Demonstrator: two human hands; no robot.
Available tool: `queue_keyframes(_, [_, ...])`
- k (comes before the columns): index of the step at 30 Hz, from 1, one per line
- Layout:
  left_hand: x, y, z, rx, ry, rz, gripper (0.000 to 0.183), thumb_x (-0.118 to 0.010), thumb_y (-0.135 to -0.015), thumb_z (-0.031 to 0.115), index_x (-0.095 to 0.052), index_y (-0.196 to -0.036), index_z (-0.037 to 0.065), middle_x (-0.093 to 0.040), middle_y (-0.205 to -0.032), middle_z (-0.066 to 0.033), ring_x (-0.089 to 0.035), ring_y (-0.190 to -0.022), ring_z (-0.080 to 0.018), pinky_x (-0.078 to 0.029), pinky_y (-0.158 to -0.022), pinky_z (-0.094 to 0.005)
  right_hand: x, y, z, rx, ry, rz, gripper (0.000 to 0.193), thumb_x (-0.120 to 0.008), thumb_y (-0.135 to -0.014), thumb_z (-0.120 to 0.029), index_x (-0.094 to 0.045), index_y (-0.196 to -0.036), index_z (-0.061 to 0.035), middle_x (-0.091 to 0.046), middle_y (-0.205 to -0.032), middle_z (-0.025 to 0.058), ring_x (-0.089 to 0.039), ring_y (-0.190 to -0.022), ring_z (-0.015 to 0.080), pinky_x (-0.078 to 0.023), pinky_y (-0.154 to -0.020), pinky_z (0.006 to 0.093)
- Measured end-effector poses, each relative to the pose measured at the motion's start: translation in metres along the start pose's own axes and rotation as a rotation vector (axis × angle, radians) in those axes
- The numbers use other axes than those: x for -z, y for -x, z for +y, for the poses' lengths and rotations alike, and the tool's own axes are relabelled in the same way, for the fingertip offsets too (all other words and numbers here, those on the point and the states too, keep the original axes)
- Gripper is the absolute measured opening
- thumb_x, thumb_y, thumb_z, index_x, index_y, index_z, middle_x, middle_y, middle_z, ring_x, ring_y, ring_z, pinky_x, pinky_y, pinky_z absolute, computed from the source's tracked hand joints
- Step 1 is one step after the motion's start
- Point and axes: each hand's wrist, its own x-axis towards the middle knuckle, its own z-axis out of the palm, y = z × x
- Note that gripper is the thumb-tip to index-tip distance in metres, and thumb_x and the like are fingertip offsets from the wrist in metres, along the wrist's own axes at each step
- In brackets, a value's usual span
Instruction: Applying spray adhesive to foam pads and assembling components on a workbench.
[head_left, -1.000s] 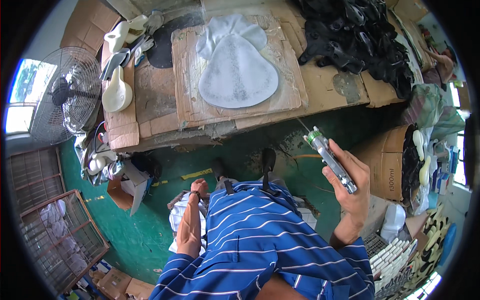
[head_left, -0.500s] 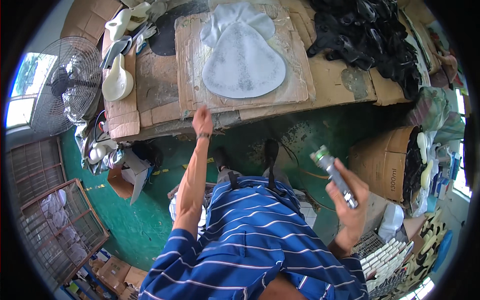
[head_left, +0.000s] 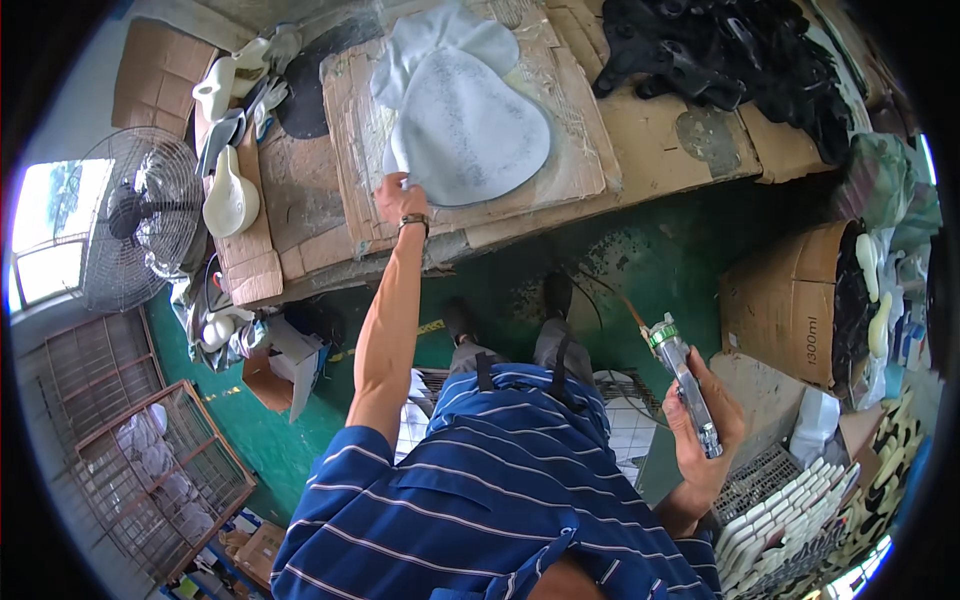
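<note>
My left hand is closed on the lower left edge of a pale grey, rounded triangular pad, and that edge curls up at the fingers. Dark speckles are spread over the pad's face. Behind it, partly under its far end, lies a crumpled pale grey piece of the same look. My right hand grips a metal spray gun with a green ring near its nozzle, held off to the right, away from the table. A hose shows near the gun.
Cardboard covers the table under the pad. White moulded forms stand at its left, beside a large fan. Black pieces are heaped at the back right. A large carton stands right, near a rack of white pieces.
My left hand has reached forward to the pad and taken hold of its edge, which now curls up. My right hand with the spray gun has shifted slightly right and nearer to me.
</note>
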Motion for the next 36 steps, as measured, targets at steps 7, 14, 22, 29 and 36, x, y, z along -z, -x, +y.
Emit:
queue_keyframes(7, [-0.004, 0.0, 0.063, 0.725, 1.632, -0.424, 0.049, -0.059, -0.085, -0.002, -0.05, -0.133, -0.002, -0.061, -0.125, -0.0158, -0.063, -0.112, -0.0316, -0.05, -0.108, -0.0571, 0.001, -0.022, 0.041, -0.009, -0.04, -0.064, 0.055, -0.082, -0.087, 0.002, -0.069, -0.14, 0.0015, -0.074, -0.098, 0.0163, -0.07, -0.081, 0.0244, -0.054, -0.076, 0.0335])
queue_keyframes(14, [0.117, 0.041, 0.152, 0.114, 1.938, -0.495, 0.036, -0.06, -0.077, 0.011, -0.066, -0.111, -0.001, -0.073, -0.094, -0.0107, -0.07, -0.083, -0.0307, -0.06, -0.086, -0.0463, -0.004, -0.055, 0.06, 0.127, -0.045, -0.265, 0.053, -0.082, -0.09, -0.003, -0.068, -0.141, 0.0015, -0.075, -0.099, 0.015, -0.071, -0.081, 0.0235, -0.056, -0.076, 0.0331])
queue_keyframes(22, [0.229, 0.196, 0.065, -0.014, 2.216, -0.002, 0.013, -0.061, -0.078, 0.016, -0.069, -0.079, 0.006, -0.076, -0.094, -0.0122, -0.073, -0.093, -0.0321, -0.06, -0.089, -0.045, 0.009, -0.087, 0.042, 0.102, 0.012, -0.729, 0.049, -0.073, -0.097, -0.004, -0.064, -0.143, 0.0083, -0.073, -0.099, 0.0117, -0.066, -0.086, 0.0166, -0.054, -0.078, 0.0314])
queue_keyframes(29, [0.276, 0.405, -0.071, -0.004, 2.244, 0.739, 0.063, -0.062, -0.071, 0.007, -0.063, -0.134, -0.002, -0.072, -0.127, -0.0155, -0.067, -0.124, -0.0387, -0.048, -0.119, -0.0558, -0.001, -0.102, 0.011, 0.436, 0.199, -1.131, 0.05, -0.072, -0.096, -0.001, -0.063, -0.144, 0.0075, -0.075, -0.108, 0.016, -0.067, -0.093, 0.0194, -0.054, -0.086, 0.0341])
queue_keyframes(36, [0.314, 0.521, -0.311, 0.249, 2.109, 1.659, 0.048, -0.06, -0.065, 0.01, -0.07, -0.112, 0.003, -0.072, -0.111, -0.0103, -0.07, -0.108, -0.0365, -0.054, -0.108, -0.0533, -0.11, -0.036, -0.054, 0.605, 0.455, -1.368, 0.052, -0.072, -0.099, -0.013, -0.063, -0.148, 0.0028, -0.07, -0.105, 0.0043, -0.061, -0.092, 0.0122, -0.051, -0.085, 0.0291])
